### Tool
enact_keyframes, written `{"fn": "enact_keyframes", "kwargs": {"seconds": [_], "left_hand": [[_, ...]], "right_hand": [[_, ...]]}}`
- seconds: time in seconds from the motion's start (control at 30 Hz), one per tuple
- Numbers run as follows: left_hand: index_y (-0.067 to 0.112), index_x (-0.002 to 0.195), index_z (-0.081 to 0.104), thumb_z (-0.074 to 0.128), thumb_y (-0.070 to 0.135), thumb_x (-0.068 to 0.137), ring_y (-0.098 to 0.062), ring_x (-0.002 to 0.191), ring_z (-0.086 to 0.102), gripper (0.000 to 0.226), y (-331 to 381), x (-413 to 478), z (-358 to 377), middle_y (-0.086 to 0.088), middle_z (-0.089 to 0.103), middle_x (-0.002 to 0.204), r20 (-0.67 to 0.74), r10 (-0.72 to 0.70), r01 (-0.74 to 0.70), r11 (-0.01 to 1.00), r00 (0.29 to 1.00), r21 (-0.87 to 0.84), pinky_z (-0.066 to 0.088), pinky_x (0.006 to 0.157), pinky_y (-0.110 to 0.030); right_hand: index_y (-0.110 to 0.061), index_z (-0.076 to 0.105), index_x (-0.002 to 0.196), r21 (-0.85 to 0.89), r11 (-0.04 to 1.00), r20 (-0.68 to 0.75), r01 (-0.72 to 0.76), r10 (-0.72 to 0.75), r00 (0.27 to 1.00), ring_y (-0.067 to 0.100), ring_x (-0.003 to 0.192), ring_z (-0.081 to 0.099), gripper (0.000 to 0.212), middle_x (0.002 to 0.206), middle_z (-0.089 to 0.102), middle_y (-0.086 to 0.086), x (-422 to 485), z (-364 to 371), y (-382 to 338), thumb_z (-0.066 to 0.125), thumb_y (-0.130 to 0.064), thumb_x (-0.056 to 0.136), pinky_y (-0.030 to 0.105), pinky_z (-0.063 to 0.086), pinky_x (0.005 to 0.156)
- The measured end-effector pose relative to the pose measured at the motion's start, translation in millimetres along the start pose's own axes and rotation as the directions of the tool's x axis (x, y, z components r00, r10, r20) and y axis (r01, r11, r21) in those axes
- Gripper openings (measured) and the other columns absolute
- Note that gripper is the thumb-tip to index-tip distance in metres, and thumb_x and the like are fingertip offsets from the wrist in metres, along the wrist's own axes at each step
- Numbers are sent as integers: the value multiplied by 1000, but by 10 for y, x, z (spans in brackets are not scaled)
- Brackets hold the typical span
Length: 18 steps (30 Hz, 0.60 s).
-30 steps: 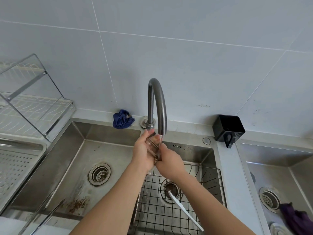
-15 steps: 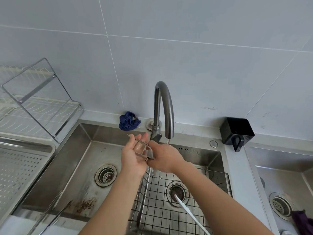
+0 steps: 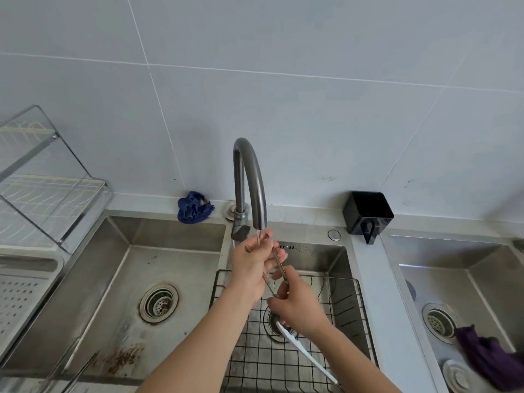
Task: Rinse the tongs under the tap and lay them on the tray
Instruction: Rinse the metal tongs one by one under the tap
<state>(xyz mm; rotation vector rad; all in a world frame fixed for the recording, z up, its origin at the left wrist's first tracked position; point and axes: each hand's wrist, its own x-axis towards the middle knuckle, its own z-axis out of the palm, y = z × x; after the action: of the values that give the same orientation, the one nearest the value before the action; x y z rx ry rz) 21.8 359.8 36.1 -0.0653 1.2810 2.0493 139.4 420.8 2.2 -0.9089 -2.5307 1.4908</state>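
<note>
As the tap (image 3: 250, 177) runs, left hand (image 3: 249, 269) and right hand (image 3: 299, 306) curl fingers (image 3: 280, 253) round the tongs (image 3: 279, 265).

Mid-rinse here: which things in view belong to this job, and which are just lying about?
In the job: tongs, held by left hand and right hand; tap, running; tray, far left.
Lying about: blue cloth, black holder, white utensil, purple cloth, wire basket.

Seen through my headset feed: the grey counter (image 3: 365, 279) with three steel basins set in it. A crumpled blue cloth (image 3: 194, 207) and a black holder (image 3: 367, 212) sit at its back ledge. A wire dish rack (image 3: 48, 194) and perforated tray (image 3: 19, 293) stand at left. A wire basket (image 3: 348, 304) sits in the middle basin, a purple cloth (image 3: 487, 355) in the right.
</note>
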Motion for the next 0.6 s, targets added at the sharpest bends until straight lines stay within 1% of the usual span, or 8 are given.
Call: {"fn": "enact_keyframes", "kwargs": {"seconds": [0.1,0.17,0.3,0.37,0.47,0.5,0.53,0.6], "left_hand": [[-1,104,70,72,18,89,-29,64,70,24,-39,-49,-89,-12,68,74,-90,-3,-1,999,996,-44,62,66,-40],[-2,100,69,68,26,92,-27,58,67,29,-8,-52,-157,-11,66,69,-112,-27,16,995,993,-98,61,61,-37],[9,83,62,66,36,85,-19,50,53,28,119,-49,-213,-5,57,64,4,-131,130,977,991,-166,51,51,-31],[9,87,63,64,40,87,-18,52,55,30,159,-45,-242,-5,59,68,48,-158,164,970,986,-179,53,54,-31],[6,107,68,54,46,99,-23,65,67,43,190,-22,-258,-9,68,76,80,-174,185,968,982,-168,61,68,-37],[7,105,69,53,47,100,-23,66,67,44,211,-15,-233,-8,67,76,94,-191,204,968,977,-146,61,70,-38],[9,95,68,53,46,100,-22,63,63,40,238,-19,-187,-6,64,71,114,-217,228,969,970,-97,59,69,-37],[16,69,56,55,40,99,-17,52,49,39,274,-20,-58,0,49,59,127,-258,253,966,958,55,51,63,-34]], "right_hand": [[-38,47,93,-4,1000,17,16,-16,1000,6,51,52,34,58,56,-8,-52,70,12,63,-20,68,32,48,56],[-37,46,95,-14,999,32,44,-43,999,5,51,53,36,58,58,-14,-69,134,-22,63,-21,68,26,44,53],[-45,47,94,28,998,54,58,-60,997,6,44,51,39,59,55,-10,-66,249,-99,62,-17,71,31,47,48],[-43,49,92,93,995,66,41,-48,997,11,40,51,37,58,53,-9,-46,270,-123,65,-16,72,29,45,41],[-29,51,93,174,985,46,-11,3,999,17,38,52,33,56,52,-6,5,247,-144,72,-17,71,28,44,40],[-28,52,92,163,986,22,-22,18,1000,16,42,54,32,56,53,-6,14,235,-144,74,-19,70,31,47,42],[-28,54,91,131,991,-9,-31,33,999,15,47,55,31,58,54,-6,12,231,-138,75,-22,70,35,50,47],[-29,56,90,64,996,-58,-70,73,996,14,57,57,24,62,57,-6,-8,253,-115,74,-28,74,42,53,60]]}}
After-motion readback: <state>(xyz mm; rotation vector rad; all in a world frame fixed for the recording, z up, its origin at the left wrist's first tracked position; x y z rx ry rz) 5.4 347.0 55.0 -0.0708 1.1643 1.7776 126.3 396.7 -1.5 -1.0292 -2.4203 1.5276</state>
